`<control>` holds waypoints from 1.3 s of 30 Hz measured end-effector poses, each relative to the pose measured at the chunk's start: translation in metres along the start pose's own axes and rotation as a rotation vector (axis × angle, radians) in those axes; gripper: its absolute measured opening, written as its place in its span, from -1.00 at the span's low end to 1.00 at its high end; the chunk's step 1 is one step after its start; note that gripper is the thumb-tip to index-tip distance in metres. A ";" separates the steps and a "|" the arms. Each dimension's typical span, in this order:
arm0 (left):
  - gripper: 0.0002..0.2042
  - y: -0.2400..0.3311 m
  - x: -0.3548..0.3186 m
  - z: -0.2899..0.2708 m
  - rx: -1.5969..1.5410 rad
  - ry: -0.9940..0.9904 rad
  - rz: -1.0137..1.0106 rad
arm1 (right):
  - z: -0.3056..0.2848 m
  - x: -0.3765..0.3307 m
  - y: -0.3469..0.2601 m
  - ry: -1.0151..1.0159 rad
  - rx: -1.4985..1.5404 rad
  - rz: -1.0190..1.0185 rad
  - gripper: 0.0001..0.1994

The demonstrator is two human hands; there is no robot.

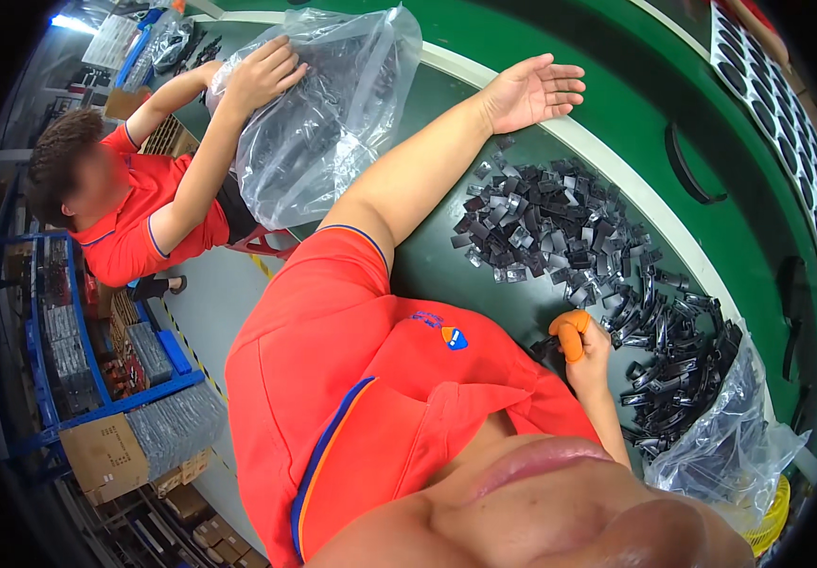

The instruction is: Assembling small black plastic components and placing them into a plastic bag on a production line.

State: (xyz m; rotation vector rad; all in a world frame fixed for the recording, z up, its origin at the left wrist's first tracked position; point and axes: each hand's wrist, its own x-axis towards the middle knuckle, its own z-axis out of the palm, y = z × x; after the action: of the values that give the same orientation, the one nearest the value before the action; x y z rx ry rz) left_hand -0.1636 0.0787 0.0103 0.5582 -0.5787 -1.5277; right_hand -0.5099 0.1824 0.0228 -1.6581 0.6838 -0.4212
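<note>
My left hand [536,93] is stretched out over the pale rim of the green conveyor, palm showing and fingers apart, with nothing in it. Close to my shirt, my right hand [586,348] is closed, with orange finger cots on it. A small black plastic part [547,348] shows at its fingertips, partly hidden. Between the two hands spreads a heap of small black plastic pieces [550,222] on the dark green table [427,256]. Beside my right hand lies a pile of longer, curved black plastic parts [668,355].
A clear plastic bag [735,426] borders the curved parts, near a yellow basket [770,516]. On the green conveyor [645,104] lie a curved black strip [687,166] and a white tray with round black pieces [773,104]. At left, a co-worker [162,189] handles a large clear bag [333,123].
</note>
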 end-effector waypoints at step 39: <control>-0.66 -0.003 0.003 -0.009 -0.005 0.090 -0.036 | -0.004 0.001 -0.007 -0.071 -0.160 -0.096 -0.86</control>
State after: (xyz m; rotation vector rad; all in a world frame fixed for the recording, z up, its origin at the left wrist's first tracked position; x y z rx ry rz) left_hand -0.1595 0.0754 0.0015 0.6332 -0.4975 -1.5298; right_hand -0.5105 0.1798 0.0301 -1.8542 0.5999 -0.3821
